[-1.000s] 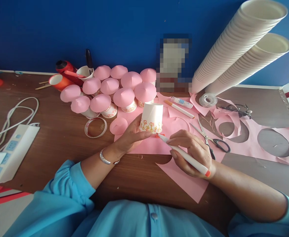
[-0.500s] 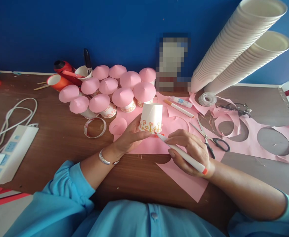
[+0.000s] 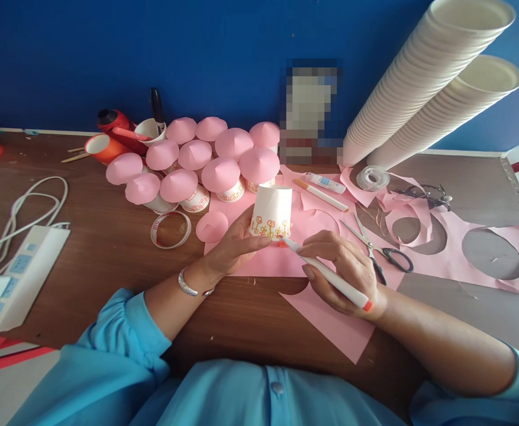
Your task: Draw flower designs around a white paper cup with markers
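Observation:
My left hand (image 3: 235, 245) grips an upside-down white paper cup (image 3: 272, 208) that stands on a pink paper sheet (image 3: 268, 263). Orange and yellow flower drawings run round the cup's lower band. My right hand (image 3: 341, 272) is closed round a white marker with an orange end (image 3: 330, 278). The marker's tip touches the cup's bottom rim on the right side. A silver bracelet (image 3: 189, 286) sits on my left wrist.
Several cups with pink cone lids (image 3: 206, 160) cluster behind the cup. Scissors (image 3: 377, 248), a second marker (image 3: 321, 195), a glue tube (image 3: 325, 183) and a tape roll (image 3: 371, 177) lie to the right. Two long stacks of paper cups (image 3: 428, 77) lean at far right. A power strip (image 3: 19, 275) lies left.
The marker tip has shifted slightly along the cup's lower rim. The cup and both hands have otherwise stayed in place.

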Tool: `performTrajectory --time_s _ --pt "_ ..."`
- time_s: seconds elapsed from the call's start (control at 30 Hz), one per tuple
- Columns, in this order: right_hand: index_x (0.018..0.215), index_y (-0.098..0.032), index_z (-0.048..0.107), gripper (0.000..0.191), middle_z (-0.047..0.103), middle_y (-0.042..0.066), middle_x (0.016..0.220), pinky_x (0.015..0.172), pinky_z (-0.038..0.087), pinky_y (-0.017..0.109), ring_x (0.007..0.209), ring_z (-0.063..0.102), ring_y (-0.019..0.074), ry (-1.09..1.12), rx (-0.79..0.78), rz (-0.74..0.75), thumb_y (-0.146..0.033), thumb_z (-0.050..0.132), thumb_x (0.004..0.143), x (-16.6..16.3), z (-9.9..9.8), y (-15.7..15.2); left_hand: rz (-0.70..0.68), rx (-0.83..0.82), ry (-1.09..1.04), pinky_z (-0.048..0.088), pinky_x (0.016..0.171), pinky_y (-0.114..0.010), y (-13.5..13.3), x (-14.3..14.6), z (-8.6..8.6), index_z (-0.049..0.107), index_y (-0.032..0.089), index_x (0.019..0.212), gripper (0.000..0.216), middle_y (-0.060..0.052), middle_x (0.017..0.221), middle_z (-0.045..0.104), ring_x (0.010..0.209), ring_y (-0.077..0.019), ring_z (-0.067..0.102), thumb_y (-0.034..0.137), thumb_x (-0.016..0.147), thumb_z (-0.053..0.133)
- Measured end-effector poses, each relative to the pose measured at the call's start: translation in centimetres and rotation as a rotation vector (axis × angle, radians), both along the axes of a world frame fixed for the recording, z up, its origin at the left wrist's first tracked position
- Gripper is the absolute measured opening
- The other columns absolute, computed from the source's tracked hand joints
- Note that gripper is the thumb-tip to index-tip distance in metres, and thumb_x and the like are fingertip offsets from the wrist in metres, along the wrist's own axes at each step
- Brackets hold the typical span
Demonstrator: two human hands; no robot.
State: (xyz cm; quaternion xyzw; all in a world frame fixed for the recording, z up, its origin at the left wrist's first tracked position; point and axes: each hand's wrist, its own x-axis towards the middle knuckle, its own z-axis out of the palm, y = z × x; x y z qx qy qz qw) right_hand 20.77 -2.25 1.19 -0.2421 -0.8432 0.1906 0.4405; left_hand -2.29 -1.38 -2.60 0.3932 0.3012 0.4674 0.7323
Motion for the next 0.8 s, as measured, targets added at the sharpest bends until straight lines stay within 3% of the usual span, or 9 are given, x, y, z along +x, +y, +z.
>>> performTrajectory --time_s 0.33,0.6,0.7,0.8 --pt "0.12 -0.019 0.062 0.024 0.072 0.008 0.089 0.064 0.064 0.036 0.08 0.074 0.0224 0.008 0.013 -0.003 -0.012 0.059 0.098 -0.1 0.0 0.0 -0.018 0.0 -0.03 0.056 0.11 -0.052 0.1 -0.1 0.0 0.069 0.028 0.133 0.052 -0.006 0.125 0.073 0.121 -0.0297 0.069 0.031 0.084 0.085" --pt "0.144 -0.026 0.057 0.035 0.074 0.008 0.095 0.063 0.063 0.039 0.079 0.07 0.0226 0.125 0.043 0.009 -0.037 0.047 0.112 0.4 -0.9 0.2 -0.02 -0.013 -0.068 0.052 0.117 -0.057 0.0 -0.2 0.2 0.071 0.027 0.132 0.049 -0.007 0.131 0.075 0.129 -0.0327 0.068 0.029 0.085 0.083" --pt "0.143 -0.027 0.059 0.034 0.076 0.01 0.107 0.074 0.066 0.043 0.091 0.074 0.0252 0.11 -0.007 -0.036 -0.034 0.051 0.111 0.5 -1.3 0.4 -0.029 -0.045 -0.095 0.052 0.118 -0.058 0.0 -0.2 0.2 0.072 0.027 0.129 0.046 -0.007 0.13 0.076 0.129 -0.0329 0.07 0.027 0.085 0.083" --pt "0.144 -0.029 0.057 0.043 0.074 0.011 0.129 0.095 0.065 0.052 0.116 0.074 0.0307 0.081 -0.1 -0.118 -0.031 0.069 0.102 0.4 -1.8 0.9 -0.048 -0.083 -0.121 0.053 0.115 -0.059 -0.1 -0.2 0.4 0.073 0.026 0.126 0.044 -0.007 0.122 0.079 0.125 -0.0336 0.073 0.03 0.084 0.085"
